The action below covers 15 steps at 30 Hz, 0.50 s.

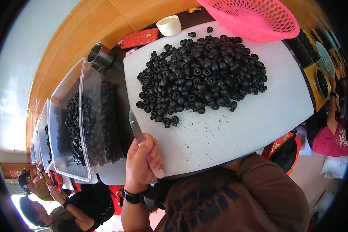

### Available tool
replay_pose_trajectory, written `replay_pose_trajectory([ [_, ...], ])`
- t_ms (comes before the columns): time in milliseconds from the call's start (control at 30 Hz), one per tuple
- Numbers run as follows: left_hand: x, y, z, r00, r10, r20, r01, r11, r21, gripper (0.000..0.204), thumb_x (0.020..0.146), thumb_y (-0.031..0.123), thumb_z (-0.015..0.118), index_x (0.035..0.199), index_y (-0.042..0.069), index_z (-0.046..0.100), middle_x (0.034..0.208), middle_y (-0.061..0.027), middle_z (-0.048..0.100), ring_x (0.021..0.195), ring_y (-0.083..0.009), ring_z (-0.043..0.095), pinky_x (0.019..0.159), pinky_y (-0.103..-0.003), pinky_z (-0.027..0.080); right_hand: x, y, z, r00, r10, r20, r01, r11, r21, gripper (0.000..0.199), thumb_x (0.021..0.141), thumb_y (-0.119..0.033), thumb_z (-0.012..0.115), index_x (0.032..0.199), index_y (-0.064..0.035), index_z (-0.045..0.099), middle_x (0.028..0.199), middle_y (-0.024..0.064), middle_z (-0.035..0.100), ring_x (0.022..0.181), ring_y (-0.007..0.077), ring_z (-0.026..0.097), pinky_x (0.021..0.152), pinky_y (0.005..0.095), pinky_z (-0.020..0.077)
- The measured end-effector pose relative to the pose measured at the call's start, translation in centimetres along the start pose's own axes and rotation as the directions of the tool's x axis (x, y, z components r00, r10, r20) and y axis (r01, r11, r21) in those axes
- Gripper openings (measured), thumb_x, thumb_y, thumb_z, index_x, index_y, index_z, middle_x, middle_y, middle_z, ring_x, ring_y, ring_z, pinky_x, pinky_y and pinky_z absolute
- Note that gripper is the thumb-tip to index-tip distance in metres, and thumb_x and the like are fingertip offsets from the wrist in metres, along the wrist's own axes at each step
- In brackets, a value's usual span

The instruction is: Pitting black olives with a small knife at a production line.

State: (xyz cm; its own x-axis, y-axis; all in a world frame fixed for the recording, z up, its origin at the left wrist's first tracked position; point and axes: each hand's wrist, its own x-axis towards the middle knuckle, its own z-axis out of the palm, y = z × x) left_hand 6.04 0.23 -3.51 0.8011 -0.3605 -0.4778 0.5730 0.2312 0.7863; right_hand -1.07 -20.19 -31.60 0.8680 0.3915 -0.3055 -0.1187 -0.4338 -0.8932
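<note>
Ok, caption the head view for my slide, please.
Left hand holding a knife near a heap of black, rounded parts on a white board.

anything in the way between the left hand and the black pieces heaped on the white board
Nothing visible: only white board lies between the left hand and the black pieces. The knife it holds points left of them.

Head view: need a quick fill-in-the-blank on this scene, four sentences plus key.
1. The hand gripping the knife is the person's ____ one.
2. The small black parts are heaped on a board whose colour is ____.
3. The openwork basket near the heap is coloured ____.
4. A dark watch is worn on that hand's ____.

Missing words: left; white; pink; wrist.
</note>
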Motion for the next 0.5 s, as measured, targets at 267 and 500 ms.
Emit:
replay_pose_trajectory([
  [267, 0.1, 0.2, -0.5, 0.999, -0.04, 0.032, 0.04, 0.999, -0.004, 0.01, 0.09, 0.014, 0.046, 0.092, 0.003, 0.046, 0.061, -0.0037, 0.04, 0.045, -0.012, 0.036, 0.044, -0.026, 0.034, 0.7, -0.2, -1.3, 0.999, 0.03, -0.038, -0.03, 1.0, -0.009, 0.03, 0.083, -0.022, 0.057, 0.108, -0.0041, 0.056, 0.103, 0.0118, 0.06, 0.096, 0.0232, 0.055, 0.083, 0.0316, 0.0425],
  [500, 0.1, 0.4, -0.5, 0.997, -0.077, -0.002, 0.077, 0.997, 0.029, 0.013, 0.087, 0.016, 0.049, 0.091, 0.004, 0.047, 0.059, -0.0044, 0.04, 0.042, -0.012, 0.036, 0.039, -0.027, 0.034, 1.6, -0.7, -2.5, 0.995, 0.066, -0.074, -0.065, 0.998, 0.02, 0.031, 0.084, -0.022, 0.057, 0.109, -0.0042, 0.055, 0.104, 0.0117, 0.06, 0.096, 0.0231, 0.055, 0.083, 0.0315, 0.0424],
])
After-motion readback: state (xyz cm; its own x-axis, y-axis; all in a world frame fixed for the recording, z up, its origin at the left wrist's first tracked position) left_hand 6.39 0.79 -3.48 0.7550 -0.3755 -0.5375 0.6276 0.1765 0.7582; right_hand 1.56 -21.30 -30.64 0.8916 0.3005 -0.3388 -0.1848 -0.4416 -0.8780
